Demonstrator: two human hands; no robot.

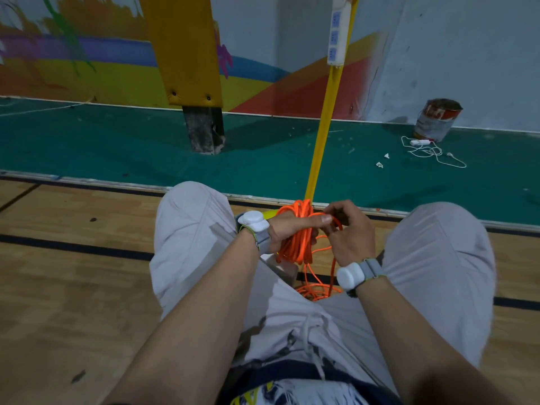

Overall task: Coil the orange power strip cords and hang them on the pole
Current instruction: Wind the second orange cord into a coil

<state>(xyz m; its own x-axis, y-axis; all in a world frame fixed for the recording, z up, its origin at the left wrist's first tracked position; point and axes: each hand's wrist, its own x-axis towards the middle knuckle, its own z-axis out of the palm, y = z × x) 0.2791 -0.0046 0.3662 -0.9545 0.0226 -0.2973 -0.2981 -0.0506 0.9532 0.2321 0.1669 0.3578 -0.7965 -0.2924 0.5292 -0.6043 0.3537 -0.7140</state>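
Coiling under way: left hand [287,233] grips orange cord coil [295,238]; right hand [349,229] pinches strand. Next: wind slack [317,289] from floor, then hang on yellow pole [324,124].

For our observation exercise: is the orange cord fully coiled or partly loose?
Partly loose. The left hand grips a bundle of loops; more cord lies slack on the floor below.

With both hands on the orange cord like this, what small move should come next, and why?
Probably one more loop: the right hand pinches a strand beside the coil the left hand grips, and loose cord lies on the floor, so pulling slack up onto the coil seems next.
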